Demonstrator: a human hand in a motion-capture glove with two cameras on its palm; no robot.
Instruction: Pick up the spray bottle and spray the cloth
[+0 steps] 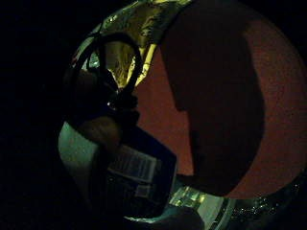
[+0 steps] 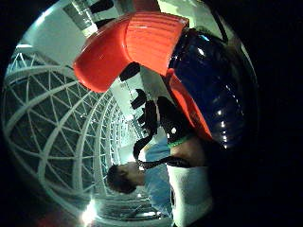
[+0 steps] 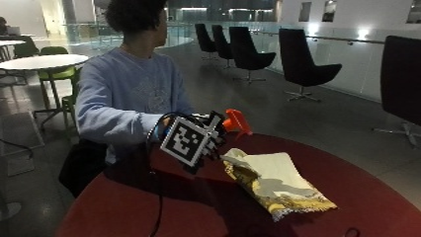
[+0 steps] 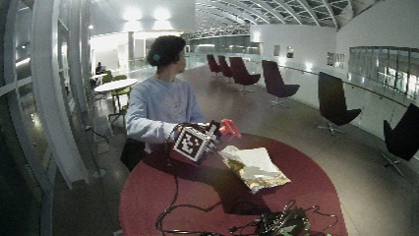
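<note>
In the outside view my gloved right hand [image 3: 216, 132] grips a spray bottle [image 3: 235, 121] above the red round table [image 3: 368, 187], its orange-red head pointing away from the person. The cream and yellow patterned cloth [image 3: 276, 185] lies crumpled on the table, just beside and below the hand. The thumb side palm view is filled by the orange-red spray head [image 2: 137, 47] and the dark blue bottle body [image 2: 213, 90]. In the little finger side palm view the bottle's label [image 1: 139, 167] sits close to the palm, with the cloth [image 1: 129, 28] and the table [image 1: 278, 96] beyond it.
A tangle of cables and a small device [image 4: 282, 223] lies at the table's near edge, and a cable [image 4: 171, 196] runs from the hand across the table. Black chairs [image 3: 299, 64] stand along the far wall. A white table [image 3: 43, 61] is behind the person.
</note>
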